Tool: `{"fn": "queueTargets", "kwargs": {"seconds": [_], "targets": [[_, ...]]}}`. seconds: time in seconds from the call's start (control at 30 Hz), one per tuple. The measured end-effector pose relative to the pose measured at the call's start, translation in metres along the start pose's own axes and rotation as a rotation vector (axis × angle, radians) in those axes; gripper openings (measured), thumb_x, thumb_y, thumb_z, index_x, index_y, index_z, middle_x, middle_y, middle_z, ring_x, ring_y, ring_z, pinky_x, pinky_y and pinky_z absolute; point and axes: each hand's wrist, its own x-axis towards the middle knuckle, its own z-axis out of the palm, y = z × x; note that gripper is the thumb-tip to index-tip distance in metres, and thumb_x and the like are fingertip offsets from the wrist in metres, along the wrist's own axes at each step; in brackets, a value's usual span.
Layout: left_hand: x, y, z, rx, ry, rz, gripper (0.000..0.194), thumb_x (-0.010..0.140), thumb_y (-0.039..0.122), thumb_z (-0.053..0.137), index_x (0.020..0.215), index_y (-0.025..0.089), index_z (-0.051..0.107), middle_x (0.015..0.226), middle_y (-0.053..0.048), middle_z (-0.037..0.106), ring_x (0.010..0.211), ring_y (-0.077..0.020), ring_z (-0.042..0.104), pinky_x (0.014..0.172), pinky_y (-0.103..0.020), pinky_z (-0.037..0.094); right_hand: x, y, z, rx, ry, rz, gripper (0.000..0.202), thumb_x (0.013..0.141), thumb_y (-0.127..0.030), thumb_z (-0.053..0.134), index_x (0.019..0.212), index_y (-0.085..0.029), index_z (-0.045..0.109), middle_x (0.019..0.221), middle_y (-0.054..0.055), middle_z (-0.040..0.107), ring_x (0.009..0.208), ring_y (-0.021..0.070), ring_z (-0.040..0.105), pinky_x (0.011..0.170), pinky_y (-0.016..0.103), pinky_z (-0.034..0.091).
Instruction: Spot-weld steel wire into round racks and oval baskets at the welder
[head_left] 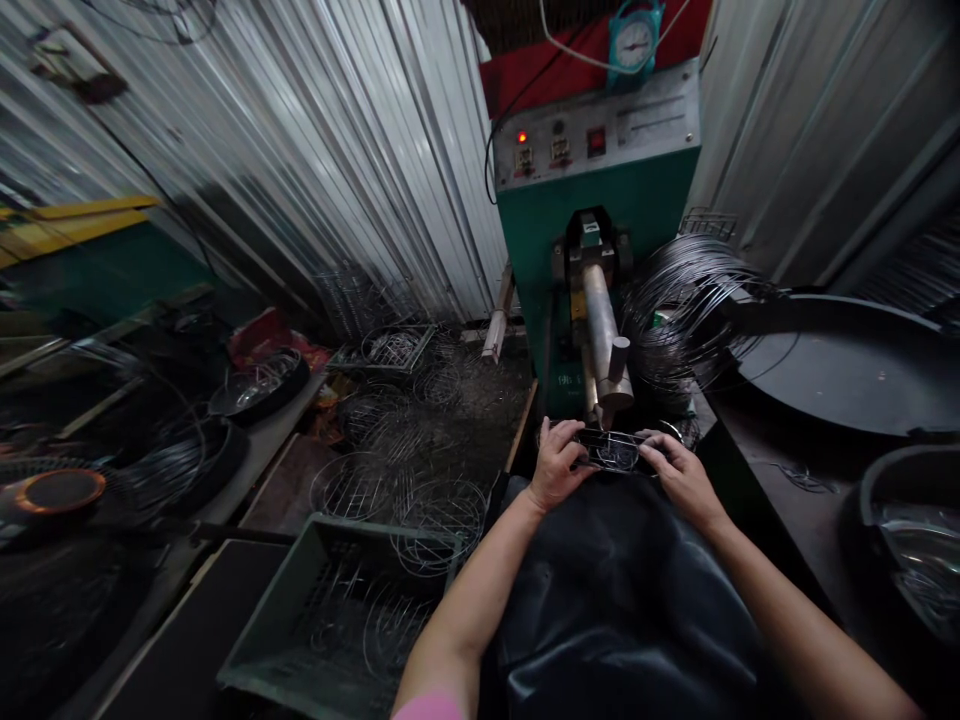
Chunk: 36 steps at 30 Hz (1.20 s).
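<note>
Both hands are at the lower tip of the metal arm (598,310) of a green machine that looks like a spot welder (521,225). My left hand (559,468) pinches the left side of a thin metal wire frame (611,469). On its right side, my right hand (677,472) grips the same frame between thumb and fingers. The frame spans the gap between the hands, just below the arm's tip. Whether it touches the tip I cannot tell. Small wire pieces show behind the frame, partly hidden. A black apron (622,590) covers my lap.
A coil of wire (675,300) hangs right of the arm, beside a large black round tray (847,365). A black tub (862,530) stands at far right. To the left are a green plastic crate (262,630) with wire rings and several wire grids (442,510) piled up.
</note>
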Motion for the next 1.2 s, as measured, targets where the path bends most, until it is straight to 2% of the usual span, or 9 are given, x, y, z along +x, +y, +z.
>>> {"fn": "queueTargets", "kwargs": {"seconds": [0.4,0.6,0.73,0.83,1.1,1.2], "targets": [[0.008,-0.004,0.0,-0.05,-0.031,-0.08,0.025,0.066,0.037,0.072,0.069,0.019,0.055,0.117,-0.01,0.058,0.115,-0.0216,0.05,0.106,-0.051,0.025,0.015,0.004,0.001,0.014,-0.016,0.032,0.028,0.074,-0.047,0.054,0.072,-0.019,0.056,0.077,0.003,0.06,0.074,0.0187,0.053,0.071,0.031,0.04],[0.01,-0.005,0.0,-0.09,-0.021,-0.093,0.026,0.064,0.037,0.073,0.068,0.019,0.055,0.116,-0.01,0.058,0.114,-0.021,0.05,0.106,-0.05,0.024,0.017,0.007,0.002,0.038,-0.007,0.045,0.029,0.073,-0.048,0.056,0.071,-0.019,0.056,0.084,0.005,0.062,0.08,0.0198,0.054,0.075,0.032,0.041],[0.011,-0.004,-0.001,-0.081,-0.06,-0.12,0.024,0.065,0.036,0.073,0.068,0.019,0.056,0.116,-0.01,0.059,0.113,-0.0214,0.051,0.106,-0.051,0.024,0.016,0.009,0.005,0.137,-0.016,0.059,0.03,0.073,-0.05,0.058,0.071,-0.019,0.056,0.096,0.006,0.063,0.085,0.0202,0.056,0.074,0.031,0.044],[0.012,-0.003,-0.004,-0.08,-0.072,-0.113,0.025,0.064,0.036,0.073,0.068,0.019,0.056,0.115,-0.01,0.059,0.113,-0.0216,0.05,0.105,-0.052,0.024,0.015,0.01,0.005,0.132,-0.021,0.072,0.033,0.072,-0.053,0.059,0.073,-0.019,0.057,0.092,0.006,0.065,0.082,0.0202,0.058,0.069,0.031,0.046],[0.015,-0.008,-0.007,-0.064,-0.113,-0.103,0.025,0.065,0.037,0.072,0.069,0.018,0.055,0.118,-0.011,0.058,0.116,-0.0215,0.049,0.105,-0.052,0.025,0.012,0.035,-0.018,0.13,-0.025,0.109,0.037,0.069,-0.054,0.062,0.081,-0.018,0.061,0.079,0.004,0.063,0.068,0.0167,0.055,0.063,0.029,0.045],[0.009,0.003,-0.01,0.024,-0.067,-0.09,0.019,0.072,0.032,0.066,0.082,0.018,0.058,0.124,-0.012,0.054,0.122,-0.0237,0.044,0.106,-0.055,0.022,0.009,0.035,-0.022,0.1,-0.042,0.076,0.038,0.07,-0.054,0.061,0.082,-0.019,0.062,0.073,0.002,0.061,0.068,0.0171,0.055,0.065,0.03,0.045]]}}
